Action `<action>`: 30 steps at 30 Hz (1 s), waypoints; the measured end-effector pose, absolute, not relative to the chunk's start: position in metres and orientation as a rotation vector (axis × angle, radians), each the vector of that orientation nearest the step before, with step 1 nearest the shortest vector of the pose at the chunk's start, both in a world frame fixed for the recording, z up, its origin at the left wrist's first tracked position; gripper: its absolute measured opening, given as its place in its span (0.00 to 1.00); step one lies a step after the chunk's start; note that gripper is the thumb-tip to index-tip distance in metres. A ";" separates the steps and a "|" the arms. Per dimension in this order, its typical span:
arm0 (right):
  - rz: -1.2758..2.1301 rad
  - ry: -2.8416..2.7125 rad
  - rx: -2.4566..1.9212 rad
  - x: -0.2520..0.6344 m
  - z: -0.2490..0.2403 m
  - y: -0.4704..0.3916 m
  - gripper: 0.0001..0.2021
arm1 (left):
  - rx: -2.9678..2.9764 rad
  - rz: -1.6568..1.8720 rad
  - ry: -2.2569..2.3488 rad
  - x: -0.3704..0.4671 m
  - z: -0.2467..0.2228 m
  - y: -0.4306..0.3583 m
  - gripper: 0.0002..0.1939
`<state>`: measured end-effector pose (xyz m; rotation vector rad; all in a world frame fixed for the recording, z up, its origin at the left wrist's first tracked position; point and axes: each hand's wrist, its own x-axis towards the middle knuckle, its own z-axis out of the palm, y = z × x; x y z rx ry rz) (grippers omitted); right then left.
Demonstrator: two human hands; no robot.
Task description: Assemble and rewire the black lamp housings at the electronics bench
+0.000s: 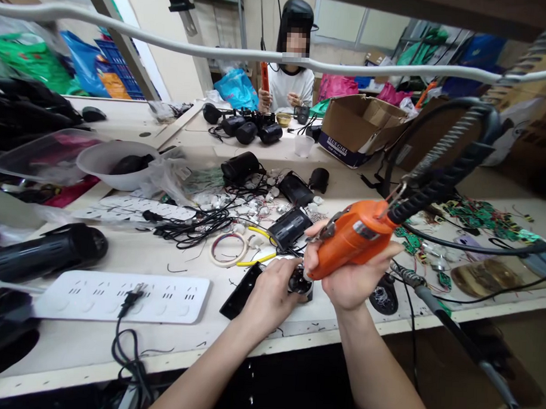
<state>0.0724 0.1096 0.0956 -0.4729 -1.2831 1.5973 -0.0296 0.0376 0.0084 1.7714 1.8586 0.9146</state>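
Note:
My right hand (353, 276) is wrapped round an orange electric screwdriver (355, 237), which hangs by a spring and a black cable from above. The tool's tip points down and left at a black plastic housing (243, 290) near the table's front edge. Over that housing lies my left hand (272, 294), its fingers closed on the part at its right end. What exactly sits under the screwdriver tip is hidden by my fingers. Just beyond my hands are another black housing (290, 228), a roll of tape (228, 249) and a yellow ring (261, 231).
A white power strip (130, 298) with a plugged-in cord lies at left. Loose cables and small parts cover the middle. Green circuit boards (483, 215) and a soldering iron (435, 305) are at right. A cardboard box (360, 133) and a co-worker (292, 89) are across the table.

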 end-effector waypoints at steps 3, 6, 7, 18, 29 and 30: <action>1.573 -1.242 -0.463 0.067 0.095 0.106 0.39 | 1.780 0.902 1.867 -0.030 0.009 0.039 0.25; 1.615 -1.177 -0.434 0.066 0.093 0.106 0.37 | 1.778 0.896 1.869 -0.029 0.009 0.039 0.25; 1.627 -1.156 -0.427 0.066 0.092 0.106 0.36 | 1.781 0.899 1.869 -0.029 0.008 0.039 0.25; 1.629 -1.131 -0.371 0.066 0.090 0.106 0.35 | 1.793 0.870 1.880 -0.030 0.010 0.036 0.23; 1.324 -1.142 -0.524 0.081 0.084 0.129 0.37 | 1.904 0.948 1.855 -0.039 0.026 0.020 0.29; 1.254 -1.119 -0.561 0.084 0.078 0.136 0.36 | 1.904 1.008 1.886 -0.045 0.034 0.013 0.27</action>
